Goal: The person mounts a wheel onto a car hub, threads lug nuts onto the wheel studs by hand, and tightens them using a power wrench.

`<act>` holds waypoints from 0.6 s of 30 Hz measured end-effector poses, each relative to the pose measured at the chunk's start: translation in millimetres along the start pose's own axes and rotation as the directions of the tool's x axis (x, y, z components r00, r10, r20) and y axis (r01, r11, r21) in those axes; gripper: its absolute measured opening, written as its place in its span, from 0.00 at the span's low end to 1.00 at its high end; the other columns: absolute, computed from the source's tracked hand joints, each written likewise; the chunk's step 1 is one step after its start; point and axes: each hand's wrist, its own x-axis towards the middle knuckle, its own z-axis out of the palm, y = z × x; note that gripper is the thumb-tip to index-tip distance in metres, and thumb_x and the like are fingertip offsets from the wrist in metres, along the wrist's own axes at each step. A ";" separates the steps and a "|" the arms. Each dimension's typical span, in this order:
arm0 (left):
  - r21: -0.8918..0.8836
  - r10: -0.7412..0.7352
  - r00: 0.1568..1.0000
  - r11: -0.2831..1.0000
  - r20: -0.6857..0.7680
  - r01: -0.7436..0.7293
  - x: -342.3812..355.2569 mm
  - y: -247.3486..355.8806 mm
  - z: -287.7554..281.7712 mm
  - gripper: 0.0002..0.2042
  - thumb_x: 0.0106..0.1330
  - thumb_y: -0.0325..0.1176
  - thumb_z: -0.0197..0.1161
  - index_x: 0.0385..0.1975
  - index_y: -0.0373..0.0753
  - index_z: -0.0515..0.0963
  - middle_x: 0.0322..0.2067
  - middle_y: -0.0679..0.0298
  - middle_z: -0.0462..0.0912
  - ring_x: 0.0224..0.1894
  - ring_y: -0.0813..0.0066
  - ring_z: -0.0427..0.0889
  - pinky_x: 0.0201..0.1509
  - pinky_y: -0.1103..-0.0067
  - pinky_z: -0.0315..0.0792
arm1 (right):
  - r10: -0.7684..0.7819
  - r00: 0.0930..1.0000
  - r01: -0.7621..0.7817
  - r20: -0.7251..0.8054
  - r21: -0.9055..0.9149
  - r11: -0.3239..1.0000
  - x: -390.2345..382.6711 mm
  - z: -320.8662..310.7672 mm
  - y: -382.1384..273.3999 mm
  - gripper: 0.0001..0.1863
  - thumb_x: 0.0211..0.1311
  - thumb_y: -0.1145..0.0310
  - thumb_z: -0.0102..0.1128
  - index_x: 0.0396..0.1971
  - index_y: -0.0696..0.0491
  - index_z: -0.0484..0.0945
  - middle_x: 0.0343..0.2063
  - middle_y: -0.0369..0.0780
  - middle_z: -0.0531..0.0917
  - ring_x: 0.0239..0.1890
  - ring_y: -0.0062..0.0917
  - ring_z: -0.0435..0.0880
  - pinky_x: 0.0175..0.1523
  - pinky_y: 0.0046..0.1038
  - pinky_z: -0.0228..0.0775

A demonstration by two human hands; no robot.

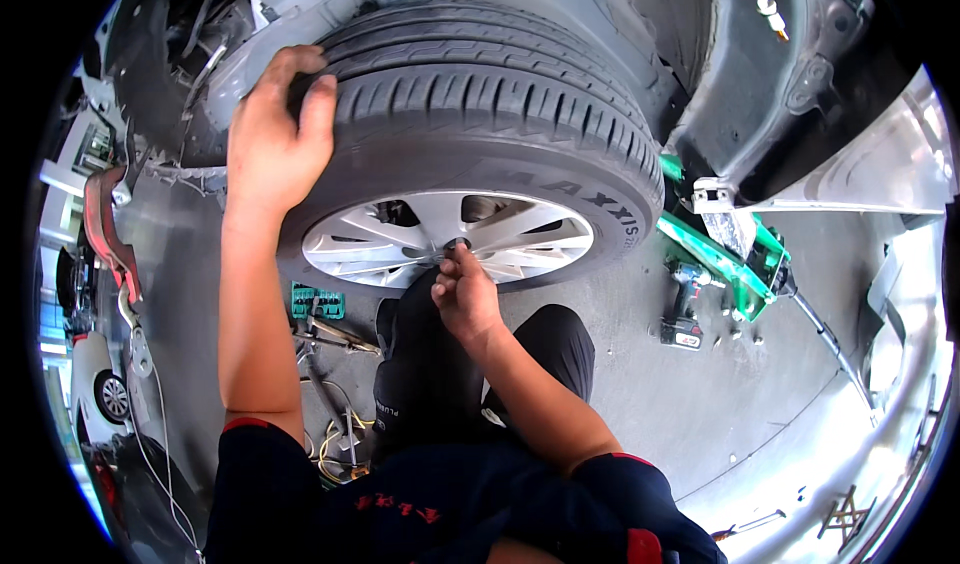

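- Left hand [272, 134] laid on top of the tyre [480, 114], fingers curled over the tread, thumb pressing the shoulder.
- Right hand [463, 294] at the hub of the silver wheel [450, 236], fingertips pinched on something small there, probably a lug nut; too small to tell.
- Wheel seated in the arch of the raised car, above the grey floor [640, 384].
- Best done by steadying the tyre from the top, starting the thread by fingers alone, squarely, without force.
- Green socket tray [317, 302] on the floor left of the knees.
- Cordless driver [682, 309] beside the green jack [735, 264], pale label patch at its base.
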 end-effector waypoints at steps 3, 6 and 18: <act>0.003 -0.010 1.000 1.000 0.027 0.010 -5.4 1.5 -5.1 0.13 0.69 0.38 0.59 0.46 0.35 0.77 0.51 0.53 0.84 0.54 0.45 0.81 0.59 0.64 0.74 | -0.005 1.000 0.005 -0.009 0.018 1.000 -2.1 6.9 1.7 0.10 0.76 0.58 0.54 0.37 0.48 0.73 0.22 0.28 0.69 0.20 0.15 0.64 0.29 0.22 0.61; 0.016 0.006 1.000 1.000 0.030 -0.007 -8.6 3.4 -9.4 0.12 0.70 0.35 0.58 0.45 0.35 0.77 0.51 0.53 0.84 0.55 0.46 0.82 0.60 0.66 0.73 | 0.010 1.000 -0.009 0.027 -0.034 0.999 -0.6 2.0 4.7 0.12 0.77 0.55 0.51 0.37 0.48 0.72 0.20 0.28 0.67 0.20 0.15 0.63 0.29 0.22 0.60; 0.018 0.194 0.963 0.979 0.189 -0.201 10.9 -126.3 -29.4 0.19 0.79 0.35 0.48 0.59 0.27 0.76 0.57 0.52 0.81 0.62 0.60 0.77 0.69 0.71 0.65 | 0.025 0.987 0.007 0.157 -0.197 0.980 -18.6 18.3 -2.3 0.20 0.76 0.53 0.49 0.50 0.57 0.74 0.33 0.40 0.81 0.28 0.28 0.81 0.29 0.31 0.80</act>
